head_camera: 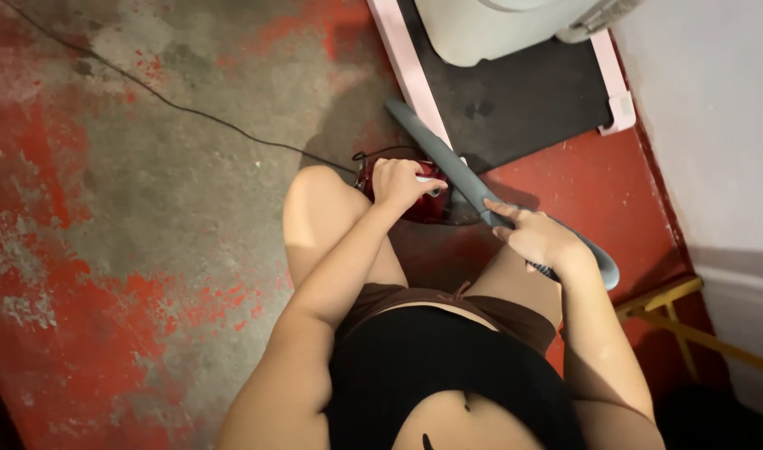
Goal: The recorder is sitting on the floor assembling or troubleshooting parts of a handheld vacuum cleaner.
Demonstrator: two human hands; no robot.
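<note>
Vacuum work looks only partly set up: your left hand is closed over the top of the small red canister vacuum, which sits on the worn red-and-grey floor just beyond your knee, while your right hand grips the grey nozzle tube near its lower end. The tube slants up toward the black mat with pink edging, its tip near the pink edge. A thin black cord trails away across the floor. Both arms reach forward, elbows bent, wrists angled down.
</note>
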